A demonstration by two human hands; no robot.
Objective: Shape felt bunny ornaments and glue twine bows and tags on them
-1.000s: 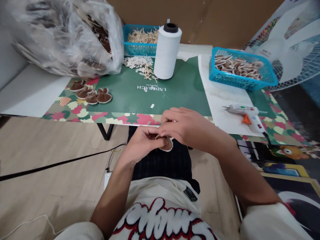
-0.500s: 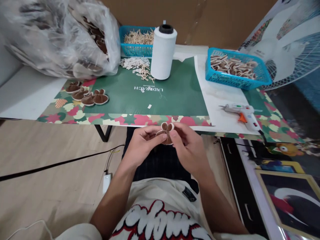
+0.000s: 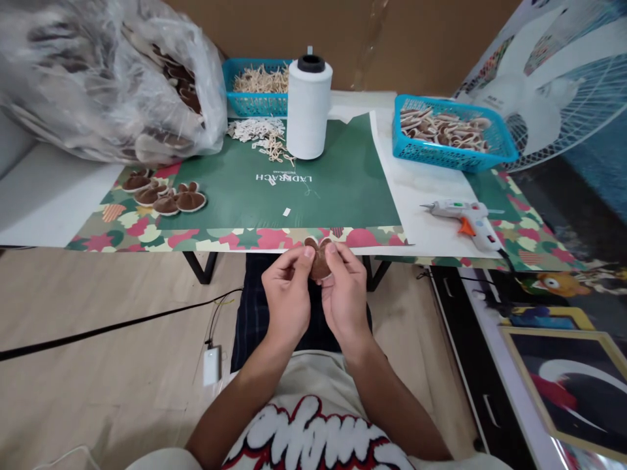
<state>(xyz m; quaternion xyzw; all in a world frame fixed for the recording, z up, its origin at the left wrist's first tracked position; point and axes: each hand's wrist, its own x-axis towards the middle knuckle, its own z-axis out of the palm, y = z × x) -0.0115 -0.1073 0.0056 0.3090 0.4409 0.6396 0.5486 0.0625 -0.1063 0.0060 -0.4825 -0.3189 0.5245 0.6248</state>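
Note:
Both my hands meet just below the table's front edge and pinch one small brown felt piece (image 3: pixel 319 257) with two rounded ears. My left hand (image 3: pixel 287 294) grips its left side with thumb and fingers closed. My right hand (image 3: pixel 345 290) holds its right side the same way. A few finished brown pieces (image 3: pixel 166 196) lie on the left of the green mat (image 3: pixel 337 189). A white thread cone (image 3: pixel 307 108) stands upright at the back of the mat.
A clear plastic bag (image 3: pixel 102 78) of brown pieces fills the back left. Two blue baskets (image 3: pixel 453 134) (image 3: pixel 255 88) hold parts. A white glue gun (image 3: pixel 463 218) lies at the right. Small white bits (image 3: pixel 259 132) lie by the cone. A fan (image 3: pixel 558 98) stands far right.
My right hand has drawn back from over the left, and both hands now hold the brown piece upright in front of me. The view has shifted slightly down and right.

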